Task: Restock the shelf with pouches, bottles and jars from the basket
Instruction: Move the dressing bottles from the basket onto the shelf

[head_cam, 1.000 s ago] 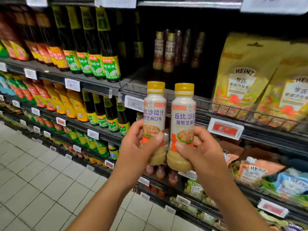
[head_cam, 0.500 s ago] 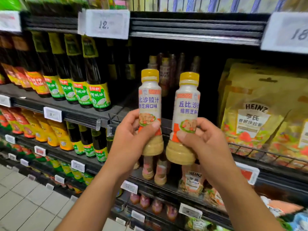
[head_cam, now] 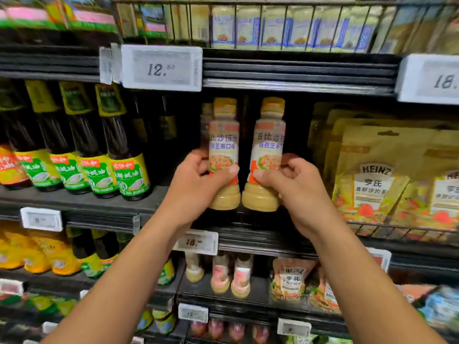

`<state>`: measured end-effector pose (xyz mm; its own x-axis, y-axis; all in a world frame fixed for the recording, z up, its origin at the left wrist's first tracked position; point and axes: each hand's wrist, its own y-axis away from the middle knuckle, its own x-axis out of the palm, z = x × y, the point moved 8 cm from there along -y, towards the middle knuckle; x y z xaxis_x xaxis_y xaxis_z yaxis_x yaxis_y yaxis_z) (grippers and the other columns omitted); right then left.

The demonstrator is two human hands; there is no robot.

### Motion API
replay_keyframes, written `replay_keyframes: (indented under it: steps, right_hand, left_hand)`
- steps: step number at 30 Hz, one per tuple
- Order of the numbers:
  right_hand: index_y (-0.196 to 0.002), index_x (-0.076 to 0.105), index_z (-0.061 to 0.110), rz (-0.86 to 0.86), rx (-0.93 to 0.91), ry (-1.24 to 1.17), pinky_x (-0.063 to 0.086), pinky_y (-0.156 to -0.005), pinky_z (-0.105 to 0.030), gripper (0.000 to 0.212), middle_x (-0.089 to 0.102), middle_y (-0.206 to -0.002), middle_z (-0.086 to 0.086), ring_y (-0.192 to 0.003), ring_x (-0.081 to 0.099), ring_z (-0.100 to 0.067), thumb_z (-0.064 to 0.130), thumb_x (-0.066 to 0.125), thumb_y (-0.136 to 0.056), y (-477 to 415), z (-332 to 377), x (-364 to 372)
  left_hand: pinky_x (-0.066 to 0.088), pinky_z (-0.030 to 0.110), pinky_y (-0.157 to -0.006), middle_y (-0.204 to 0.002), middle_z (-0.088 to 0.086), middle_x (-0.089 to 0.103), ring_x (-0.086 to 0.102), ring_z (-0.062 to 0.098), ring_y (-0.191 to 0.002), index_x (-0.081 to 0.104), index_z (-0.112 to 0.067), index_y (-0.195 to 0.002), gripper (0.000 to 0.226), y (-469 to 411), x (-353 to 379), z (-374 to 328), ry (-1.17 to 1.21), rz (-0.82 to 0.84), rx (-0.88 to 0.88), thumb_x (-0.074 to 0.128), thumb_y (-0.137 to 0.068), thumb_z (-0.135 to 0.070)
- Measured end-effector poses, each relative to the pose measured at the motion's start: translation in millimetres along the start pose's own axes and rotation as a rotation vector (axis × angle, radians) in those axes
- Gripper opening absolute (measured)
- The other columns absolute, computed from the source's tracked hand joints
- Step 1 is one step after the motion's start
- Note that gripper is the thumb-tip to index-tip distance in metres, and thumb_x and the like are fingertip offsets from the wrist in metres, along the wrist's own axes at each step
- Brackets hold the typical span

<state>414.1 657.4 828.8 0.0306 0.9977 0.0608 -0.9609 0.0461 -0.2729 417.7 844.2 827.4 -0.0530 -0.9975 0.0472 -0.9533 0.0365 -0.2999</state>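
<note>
Shelving: dark supermarket shelf (head_cam: pixel 82 200), motion-blurred, with oil bottles (head_cam: pixel 124 150) at its left end and Heinz pouches (head_cam: pixel 372 175) at its right.
Hidden: thumbs cover the lower labels, and the print is smeared.
Left hand (head_cam: pixel 196 184): curled round left dressing bottle (head_cam: pixel 223 145), upright above the shelf's front edge.
Right hand (head_cam: pixel 295 192): curled round right dressing bottle (head_cam: pixel 269 145), just beside it.

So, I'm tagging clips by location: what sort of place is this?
Most likely a supermarket aisle: stacked shelves with price tags on their edges, rows of identical sauce bottles and Heinz pouches. The left hand and right hand hold dressing bottles.
</note>
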Motion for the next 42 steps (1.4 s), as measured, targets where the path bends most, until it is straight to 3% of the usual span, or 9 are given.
replay_keyframes:
  steps: [5, 9, 13, 15, 22, 30, 33, 37, 42]
  right_hand:
    - [-0.1, 0.072, 0.018, -0.015, -0.016, 0.153, 0.057, -0.064, -0.021, 0.054, 0.079, -0.091, 0.004, -0.084, 0.076, -0.012, 0.04, 0.088, -0.053, -13, -3, -2]
    - [-0.098, 0.073, 0.022, -0.002, -0.023, 0.257, 0.056, -0.067, -0.017, 0.053, 0.078, -0.093, 0.01, -0.086, 0.074, -0.006, 0.043, 0.089, -0.051, -20, -6, -3]
    - [-0.096, 0.07, 0.029, 0.034, 0.023, 0.391, 0.054, -0.076, -0.023, 0.041, 0.076, -0.091, 0.018, -0.084, 0.072, 0.0, 0.034, 0.093, -0.062, -26, -16, -7]
    - [-0.101, 0.071, 0.027, 0.042, 0.077, 0.438, 0.057, -0.085, -0.03, 0.042, 0.077, -0.095, 0.014, -0.089, 0.072, -0.004, 0.032, 0.093, -0.065, -29, -22, -11]
    - [-0.112, 0.068, 0.027, 0.051, 0.144, 0.496, 0.056, -0.095, -0.04, 0.052, 0.075, -0.104, 0.008, -0.098, 0.071, -0.011, 0.033, 0.092, -0.067, -33, -34, -13]
    - [-0.128, 0.058, 0.024, 0.081, 0.159, 0.665, 0.054, -0.099, -0.042, 0.07, 0.069, -0.117, 0.005, -0.105, 0.067, -0.015, 0.036, 0.091, -0.068, -33, -35, -11]
    - [-0.127, 0.059, 0.022, 0.087, 0.186, 0.783, 0.055, -0.093, -0.037, 0.073, 0.069, -0.115, 0.005, -0.1, 0.066, -0.013, 0.044, 0.091, -0.065, -29, -33, -14]
    - [-0.114, 0.064, 0.019, 0.075, 0.217, 0.922, 0.049, -0.068, -0.025, 0.06, 0.069, -0.096, 0.006, -0.083, 0.064, -0.008, 0.044, 0.09, -0.067, -24, -32, -18]
    - [-0.112, 0.067, 0.017, 0.08, 0.257, 0.982, 0.055, -0.081, -0.033, 0.046, 0.071, -0.101, 0.0, -0.087, 0.065, -0.015, 0.038, 0.085, -0.076, -26, -31, -15]
  left_hand:
    - [0.058, 0.025, -0.074, -0.1, -0.011, 0.076, 0.073, 0.008, -0.092, 0.061, -0.034, -0.111, 0.05, -26, -8, 2, -0.168, 0.05, 0.016, 0.082, -0.067, -0.048]
    - [0.056, 0.014, -0.069, -0.099, -0.021, 0.074, 0.071, -0.001, -0.089, 0.057, -0.036, -0.114, 0.067, -38, -9, 10, -0.282, 0.087, 0.017, 0.081, -0.056, -0.058]
    - [0.058, 0.03, -0.08, -0.101, -0.014, 0.074, 0.07, 0.0, -0.09, 0.055, -0.041, -0.109, 0.059, -47, -8, 27, -0.384, 0.136, -0.014, 0.084, -0.06, -0.054]
    - [0.057, 0.035, -0.087, -0.108, -0.013, 0.071, 0.069, 0.004, -0.096, 0.053, -0.04, -0.114, 0.064, -50, -7, 33, -0.448, 0.158, -0.032, 0.083, -0.059, -0.057]
    - [0.055, 0.039, -0.094, -0.128, -0.009, 0.064, 0.064, 0.011, -0.108, 0.045, -0.035, -0.134, 0.087, -59, -3, 48, -0.623, 0.185, -0.098, 0.083, -0.061, -0.059]
    - [0.053, 0.04, -0.097, -0.127, -0.008, 0.066, 0.064, 0.013, -0.112, 0.045, -0.037, -0.133, 0.104, -67, -2, 51, -0.595, 0.242, -0.136, 0.08, -0.04, -0.067]
    - [0.053, 0.028, -0.081, -0.111, -0.012, 0.066, 0.064, 0.007, -0.099, 0.049, -0.037, -0.124, 0.091, -69, -14, 54, -0.716, 0.271, -0.151, 0.085, -0.046, -0.067]
    - [0.045, 0.02, -0.06, -0.088, -0.011, 0.07, 0.064, 0.002, -0.079, 0.063, -0.031, -0.098, 0.065, -68, -23, 55, -0.91, 0.292, -0.199, 0.082, -0.049, -0.07]
    - [0.043, 0.016, -0.056, -0.08, -0.015, 0.07, 0.064, 0.0, -0.073, 0.071, -0.03, -0.09, 0.048, -78, -9, 52, -1.028, 0.346, -0.164, 0.084, -0.059, -0.065]
